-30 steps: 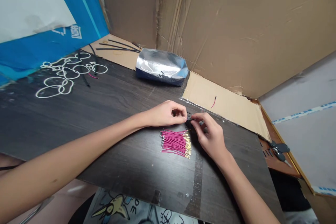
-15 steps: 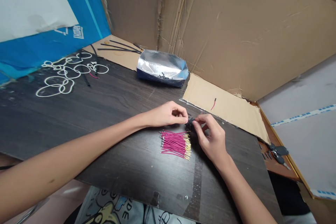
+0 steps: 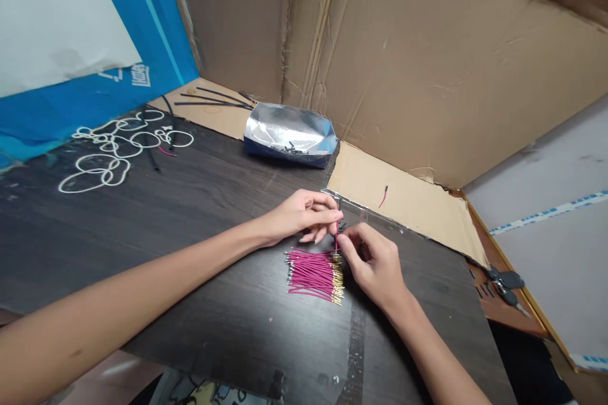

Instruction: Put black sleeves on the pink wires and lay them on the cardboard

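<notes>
A short red wire [image 3: 337, 226] stands roughly upright between my hands, with a black piece at its upper end. My left hand [image 3: 308, 215] pinches the wire near the top between thumb and fingers. Lower down, my right hand [image 3: 373, 259] has thumb and forefinger closed at the wire's lower end. Just below lies a row of red wires [image 3: 311, 273], with silvery tips at left and gold-coloured terminals at right. Behind the fingers is a small pile of black sleeve pieces [image 3: 342, 228], partly hidden.
A silver-lined pouch [image 3: 289, 130] holding small black pieces stands behind my hands. White rubber bands [image 3: 116, 145] lie at left. One red wire with a black end [image 3: 383, 196] rests on the cardboard strip [image 3: 408, 209]. Keys [image 3: 506, 285] lie at far right.
Both hands have moved slightly down in the picture. A red wire now shows upright between them, where the fingertips were at the black pieces before. The view has tilted slightly.
</notes>
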Demonstrator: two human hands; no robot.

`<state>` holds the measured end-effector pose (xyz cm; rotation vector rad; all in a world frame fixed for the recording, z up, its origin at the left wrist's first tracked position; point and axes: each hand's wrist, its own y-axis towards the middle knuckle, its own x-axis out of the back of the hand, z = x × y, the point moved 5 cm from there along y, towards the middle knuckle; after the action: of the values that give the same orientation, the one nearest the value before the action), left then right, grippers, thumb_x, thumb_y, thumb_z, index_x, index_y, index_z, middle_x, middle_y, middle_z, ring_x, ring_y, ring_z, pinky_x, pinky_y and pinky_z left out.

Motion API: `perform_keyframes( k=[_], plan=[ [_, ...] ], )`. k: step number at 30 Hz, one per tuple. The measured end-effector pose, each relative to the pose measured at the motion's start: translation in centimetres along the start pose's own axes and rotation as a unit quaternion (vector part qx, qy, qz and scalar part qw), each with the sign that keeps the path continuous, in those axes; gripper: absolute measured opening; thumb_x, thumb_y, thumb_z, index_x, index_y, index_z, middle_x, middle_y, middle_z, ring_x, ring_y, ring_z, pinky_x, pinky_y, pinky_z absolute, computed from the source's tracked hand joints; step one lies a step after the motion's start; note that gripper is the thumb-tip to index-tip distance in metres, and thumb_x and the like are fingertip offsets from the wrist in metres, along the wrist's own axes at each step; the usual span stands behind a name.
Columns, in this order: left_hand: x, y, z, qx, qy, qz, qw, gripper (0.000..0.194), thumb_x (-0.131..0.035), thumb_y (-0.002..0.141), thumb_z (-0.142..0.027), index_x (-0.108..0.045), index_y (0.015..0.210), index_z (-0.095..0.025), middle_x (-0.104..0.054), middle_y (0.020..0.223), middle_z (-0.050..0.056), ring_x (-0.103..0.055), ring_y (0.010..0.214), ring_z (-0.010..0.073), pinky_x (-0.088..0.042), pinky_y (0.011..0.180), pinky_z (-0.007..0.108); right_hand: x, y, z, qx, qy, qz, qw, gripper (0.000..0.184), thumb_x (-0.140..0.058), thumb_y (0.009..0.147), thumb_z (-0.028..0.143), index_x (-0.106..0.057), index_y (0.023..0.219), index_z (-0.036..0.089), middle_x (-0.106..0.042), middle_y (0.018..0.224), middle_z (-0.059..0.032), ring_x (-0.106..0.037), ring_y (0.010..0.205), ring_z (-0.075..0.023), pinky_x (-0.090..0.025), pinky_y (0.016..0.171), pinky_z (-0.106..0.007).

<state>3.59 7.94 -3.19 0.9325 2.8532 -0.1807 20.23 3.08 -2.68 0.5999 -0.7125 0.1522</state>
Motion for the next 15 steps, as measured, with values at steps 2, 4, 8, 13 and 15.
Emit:
perform_keyframes(
  k=[2, 4, 8, 13, 15],
  plan=[
    [-0.2, 0.0, 0.1, -0.012, -0.009, 0.0, 1.0, 0.03, -0.075, 0.09, -0.04, -0.063, 0.086, -0.013, -0.072, 0.076, 0.003, -0.052, 0.045, 0.0045, -0.037, 0.039, 0.017, -0.3, 0.0, 0.1, -0.008, 0.021, 0.007, 1.0, 0.016, -0.062, 0.101, 0.026, -0.065, 0.087, 0.02, -0.064, 0.073, 0.0031, -0.051, 0.057, -0.0094, -0.04, 0.057, -0.024],
    [-0.3, 0.1, 0.3, -0.024, -0.016, -0.002, 1.0, 0.03, -0.076, 0.089, -0.04, -0.065, 0.087, -0.012, -0.074, 0.079, 0.005, -0.052, 0.045, 0.0041, -0.038, 0.04, 0.017, -0.4, -0.1, 0.2, -0.018, 0.038, 0.008, 0.999, 0.015, -0.062, 0.101, 0.025, -0.065, 0.087, 0.02, -0.064, 0.073, 0.0031, -0.051, 0.056, -0.0091, -0.039, 0.056, -0.023],
    [-0.2, 0.1, 0.6, -0.034, -0.027, -0.015, 0.999, 0.033, -0.079, 0.086, -0.041, -0.065, 0.091, -0.012, -0.073, 0.081, 0.005, -0.057, 0.05, 0.0066, -0.04, 0.041, 0.018, -0.7, -0.1, 0.4, -0.032, 0.036, 0.016, 0.999, 0.013, -0.061, 0.099, 0.024, -0.065, 0.087, 0.02, -0.064, 0.073, 0.0031, -0.051, 0.056, -0.0091, -0.038, 0.055, -0.023],
    [0.3, 0.2, 0.5, -0.026, 0.02, -0.036, 0.999, 0.043, -0.074, 0.088, -0.047, -0.065, 0.114, -0.013, -0.07, 0.079, 0.001, -0.05, 0.049, 0.0066, -0.034, 0.041, 0.019, 0.0, 0.5, -1.2, -0.08, -0.002, -0.019, 0.997, 0.019, -0.059, 0.097, 0.029, -0.061, 0.079, 0.021, -0.062, 0.065, 0.0032, -0.053, 0.055, -0.0116, -0.04, 0.056, -0.023],
    [0.6, 0.1, 0.1, -0.032, 0.089, -0.045, 0.995, 0.043, -0.071, 0.09, -0.046, -0.067, 0.118, -0.013, -0.064, 0.073, -0.002, -0.045, 0.051, 0.0065, -0.034, 0.046, 0.02, 1.3, 0.8, -3.1, -0.13, -0.034, -0.059, 0.989, 0.022, -0.058, 0.095, 0.035, -0.063, 0.08, 0.02, -0.065, 0.067, 0.0013, -0.058, 0.057, -0.0146, -0.043, 0.059, -0.025]
  ],
)
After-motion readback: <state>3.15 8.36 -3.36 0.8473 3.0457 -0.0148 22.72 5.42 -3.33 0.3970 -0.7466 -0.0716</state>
